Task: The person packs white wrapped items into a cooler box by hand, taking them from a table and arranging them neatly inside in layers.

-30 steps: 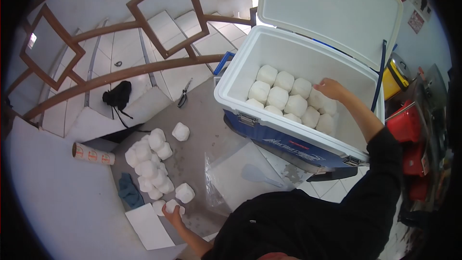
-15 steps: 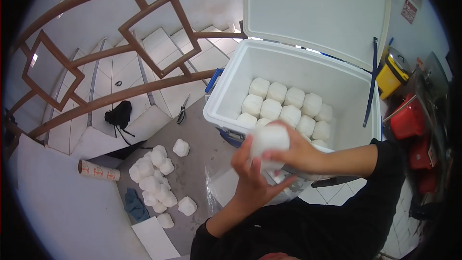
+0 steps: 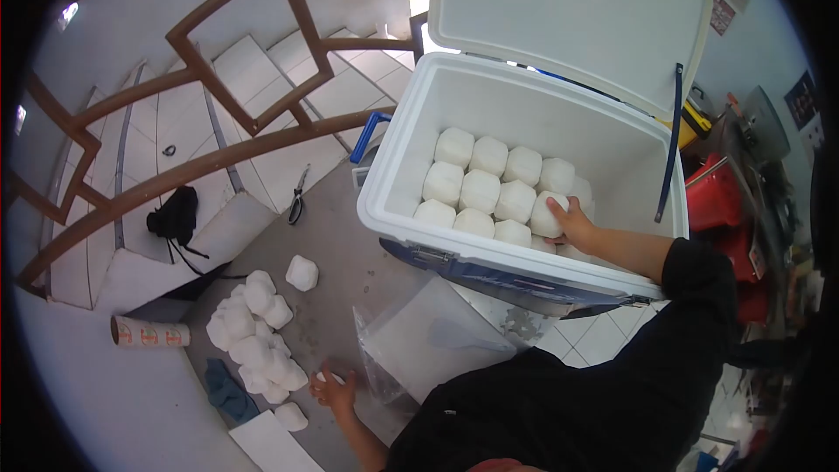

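Note:
Inside the open white cooler (image 3: 384, 201), white faceted balls that look like trimmed young coconuts (image 3: 481, 192) sit in rows. My right hand (image 3: 572, 225) reaches over the cooler's front wall, its fingers wrapped round one coconut (image 3: 546, 214) at the right part of the rows. Down on the grey floor, my left hand (image 3: 335, 392) curls round another coconut (image 3: 327, 378), mostly covered by the fingers. Left of that hand lies a heap of several coconuts (image 3: 253, 332), with single ones (image 3: 301, 273) apart from it.
Scissors (image 3: 298, 201) and a black bag (image 3: 175, 214) lie near the brown railing (image 3: 236, 147). A printed paper tube (image 3: 150, 332), a blue-grey cloth (image 3: 229, 391) and a white board (image 3: 275, 443) are at the left. Clear plastic (image 3: 428, 332) lies before the cooler. Red containers (image 3: 712, 201) stand right.
My hands, together round one coconut before, are now apart. The right has gone into the cooler with a coconut; the left has come down to a coconut on the floor. The view has shifted.

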Available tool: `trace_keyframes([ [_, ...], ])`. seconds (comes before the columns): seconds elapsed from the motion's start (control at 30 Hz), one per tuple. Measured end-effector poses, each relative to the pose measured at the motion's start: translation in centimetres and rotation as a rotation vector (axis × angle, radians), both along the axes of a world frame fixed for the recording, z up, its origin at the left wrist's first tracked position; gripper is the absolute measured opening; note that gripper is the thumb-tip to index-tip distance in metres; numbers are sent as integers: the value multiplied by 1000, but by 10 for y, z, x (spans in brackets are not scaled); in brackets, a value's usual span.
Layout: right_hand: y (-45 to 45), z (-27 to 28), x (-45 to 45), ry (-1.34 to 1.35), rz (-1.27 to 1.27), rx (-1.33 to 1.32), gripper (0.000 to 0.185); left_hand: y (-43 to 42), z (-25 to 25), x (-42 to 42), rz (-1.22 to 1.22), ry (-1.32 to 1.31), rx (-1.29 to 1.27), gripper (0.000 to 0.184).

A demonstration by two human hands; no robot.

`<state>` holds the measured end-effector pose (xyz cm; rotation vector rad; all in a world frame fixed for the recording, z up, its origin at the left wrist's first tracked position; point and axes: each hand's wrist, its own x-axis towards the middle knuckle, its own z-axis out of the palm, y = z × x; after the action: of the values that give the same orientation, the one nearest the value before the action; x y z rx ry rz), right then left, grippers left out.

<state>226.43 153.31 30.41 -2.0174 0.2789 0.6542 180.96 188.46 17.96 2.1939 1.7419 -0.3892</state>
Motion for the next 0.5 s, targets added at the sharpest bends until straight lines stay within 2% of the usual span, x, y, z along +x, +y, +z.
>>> trace_keyframes([
  [0.03, 0, -10, -1, -44, -46, 114, 78, -1, -3, -8, 66, -92, 32, 88],
  [0.07, -3, -16, 4, -44, -35, 107, 78, 0, -6, -13, 77, -92, 25, 88],
  [0.13, -15, -20, 19, -190, 365, -392, 67, 3, -11, -15, 357, -162, 169, 84],
  [0.17, -13, -12, 20, -194, 362, -392, 67, 6, -8, -17, 355, -167, 169, 84],
  [0.23, -5, 13, 18, -177, 336, -391, 59, 10, 1, -20, 315, -196, -34, 82],
  [0.27, -4, 15, 20, -183, 329, -391, 59, 13, -10, -24, 309, -203, -34, 82],
  [0.33, 5, 17, 27, -757, 285, -269, 52, 24, -38, -31, 329, -846, -230, 79],
  [0.37, 21, 48, 23, -757, 267, -178, 48, 21, -22, -16, 317, -848, -226, 79],
  [0.4, 41, 90, 12, -753, 257, -92, 44, 4, 19, 16, 280, -1045, -245, 78],
  [0.47, 72, 131, -9, -830, 353, 393, 34, -28, 95, 73, 212, -1466, -355, 76],
  [0.5, 84, 151, -28, -779, 526, 507, 32, -39, 130, 99, 167, -1691, -439, 74],
])
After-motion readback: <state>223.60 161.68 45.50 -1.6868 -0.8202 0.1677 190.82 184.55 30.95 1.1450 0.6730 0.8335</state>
